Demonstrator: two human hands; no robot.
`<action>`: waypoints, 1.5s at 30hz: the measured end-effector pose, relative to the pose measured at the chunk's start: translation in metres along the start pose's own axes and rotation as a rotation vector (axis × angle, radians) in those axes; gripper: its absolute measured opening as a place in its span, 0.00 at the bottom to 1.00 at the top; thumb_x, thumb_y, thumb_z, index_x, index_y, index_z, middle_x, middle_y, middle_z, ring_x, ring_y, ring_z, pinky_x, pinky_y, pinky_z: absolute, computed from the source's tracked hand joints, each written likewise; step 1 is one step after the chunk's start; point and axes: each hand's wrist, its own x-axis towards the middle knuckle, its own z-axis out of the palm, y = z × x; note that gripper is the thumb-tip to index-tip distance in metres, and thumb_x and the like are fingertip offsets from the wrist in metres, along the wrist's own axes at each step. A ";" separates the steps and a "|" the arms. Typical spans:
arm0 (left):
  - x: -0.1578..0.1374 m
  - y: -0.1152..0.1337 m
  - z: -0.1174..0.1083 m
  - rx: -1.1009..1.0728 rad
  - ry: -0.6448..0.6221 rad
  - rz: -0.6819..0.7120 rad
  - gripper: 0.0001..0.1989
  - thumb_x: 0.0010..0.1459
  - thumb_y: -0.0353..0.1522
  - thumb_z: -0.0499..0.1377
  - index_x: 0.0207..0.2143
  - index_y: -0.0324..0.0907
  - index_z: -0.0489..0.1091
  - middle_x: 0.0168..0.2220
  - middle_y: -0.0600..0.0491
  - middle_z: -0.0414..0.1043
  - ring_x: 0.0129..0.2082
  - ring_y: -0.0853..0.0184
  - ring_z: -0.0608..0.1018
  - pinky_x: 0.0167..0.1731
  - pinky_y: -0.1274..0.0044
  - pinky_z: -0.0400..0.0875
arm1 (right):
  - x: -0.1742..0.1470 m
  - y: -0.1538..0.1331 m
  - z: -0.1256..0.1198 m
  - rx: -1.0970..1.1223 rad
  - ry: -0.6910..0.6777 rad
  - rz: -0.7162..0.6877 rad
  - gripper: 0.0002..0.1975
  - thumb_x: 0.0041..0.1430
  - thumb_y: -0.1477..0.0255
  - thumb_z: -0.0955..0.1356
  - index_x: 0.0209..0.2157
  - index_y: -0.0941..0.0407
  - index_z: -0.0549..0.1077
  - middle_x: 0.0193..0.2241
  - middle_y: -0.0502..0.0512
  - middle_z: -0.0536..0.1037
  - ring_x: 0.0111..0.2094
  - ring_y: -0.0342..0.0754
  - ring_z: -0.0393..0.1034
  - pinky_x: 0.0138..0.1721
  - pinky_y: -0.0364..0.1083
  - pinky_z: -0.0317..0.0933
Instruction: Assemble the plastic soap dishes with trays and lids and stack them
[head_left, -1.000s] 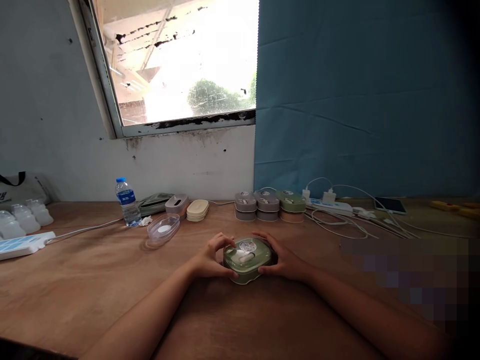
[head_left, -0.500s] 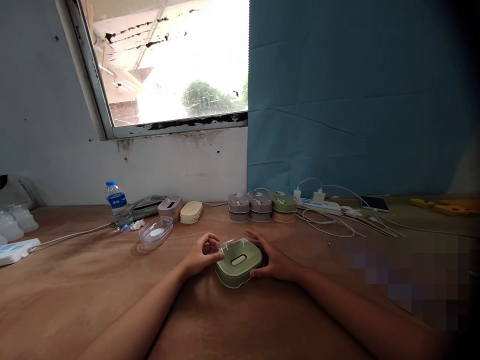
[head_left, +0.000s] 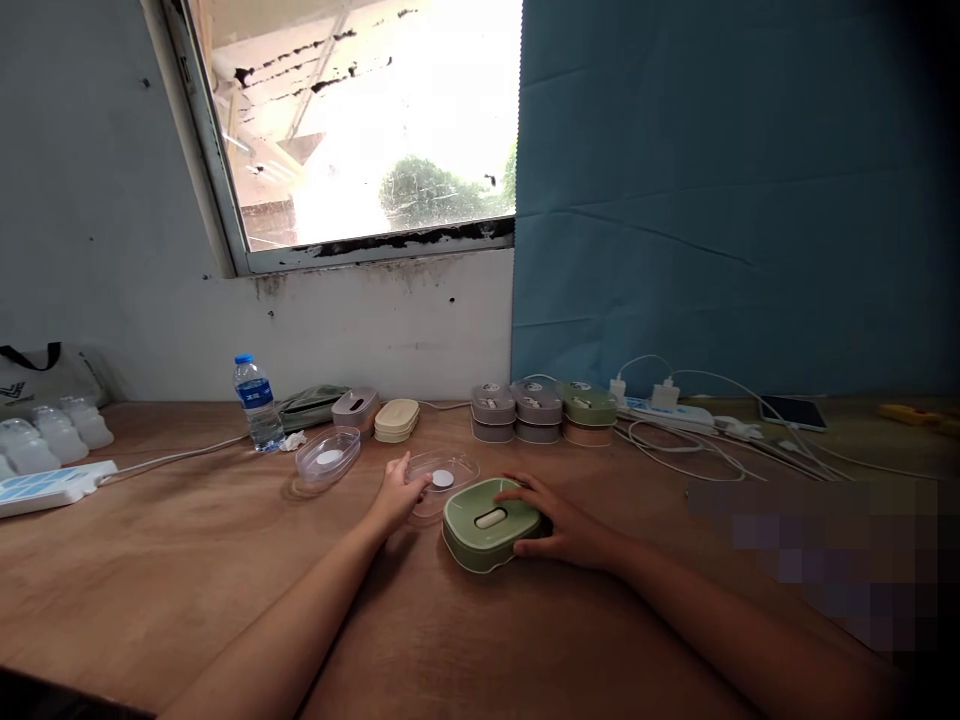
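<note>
My left hand (head_left: 400,497) is closed, with thumb and fingers pinching the left edge of a clear plastic cover (head_left: 459,465) that has a white round sticker. Just right of it, a green box (head_left: 480,530) with a cream oval piece in its top rests on the brown table. My right hand (head_left: 553,525) grips this box at its right side, fingers over the top and thumb at the front. Left of my left hand lies another clear plastic cover (head_left: 328,460) with a white round sticker.
Lidded boxes (head_left: 538,412) line the wall, near cream lids (head_left: 397,420) and a mauve box (head_left: 355,410). A water bottle (head_left: 258,405) stands left of a dark green pouch (head_left: 311,406). White cables (head_left: 675,440) and a power strip (head_left: 667,412) lie at right.
My left hand has moved the clear cover off the green box, leftward and away from me. My right hand stays at the box, its fingers now over the top. The view has shifted left.
</note>
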 end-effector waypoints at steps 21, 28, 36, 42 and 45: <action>-0.017 0.021 -0.014 0.691 -0.441 0.700 0.13 0.53 0.30 0.53 0.41 0.45 0.71 0.32 0.52 0.70 0.31 0.69 0.71 0.33 0.79 0.64 | -0.002 -0.011 -0.001 -0.107 -0.061 0.025 0.33 0.43 0.57 0.69 0.51 0.51 0.61 0.57 0.58 0.50 0.56 0.58 0.48 0.55 0.53 0.46; -0.015 0.020 -0.011 0.846 -0.148 0.771 0.09 0.54 0.28 0.51 0.35 0.42 0.70 0.33 0.50 0.70 0.33 0.66 0.70 0.37 0.74 0.62 | -0.001 -0.012 -0.002 -0.119 -0.071 0.034 0.33 0.43 0.56 0.68 0.51 0.51 0.61 0.57 0.58 0.49 0.57 0.58 0.47 0.55 0.53 0.46; 0.000 0.027 -0.069 0.948 0.503 0.820 0.10 0.55 0.30 0.49 0.37 0.38 0.67 0.33 0.47 0.65 0.38 0.60 0.66 0.45 0.67 0.58 | -0.003 -0.012 -0.002 -0.103 -0.062 0.056 0.32 0.43 0.57 0.69 0.51 0.50 0.61 0.57 0.56 0.49 0.56 0.58 0.48 0.54 0.51 0.47; 0.009 0.004 -0.130 1.021 0.639 0.793 0.12 0.55 0.32 0.48 0.38 0.38 0.68 0.32 0.47 0.60 0.36 0.60 0.65 0.42 0.68 0.61 | -0.002 -0.013 -0.002 -0.116 -0.061 0.047 0.32 0.43 0.57 0.69 0.51 0.50 0.61 0.57 0.57 0.50 0.56 0.57 0.49 0.55 0.51 0.47; 0.012 -0.010 -0.147 1.008 0.555 0.776 0.11 0.55 0.32 0.48 0.36 0.40 0.68 0.30 0.50 0.59 0.34 0.62 0.66 0.40 0.70 0.62 | -0.002 -0.013 -0.002 -0.116 -0.060 0.038 0.33 0.43 0.56 0.69 0.51 0.51 0.61 0.57 0.57 0.50 0.56 0.57 0.48 0.55 0.51 0.46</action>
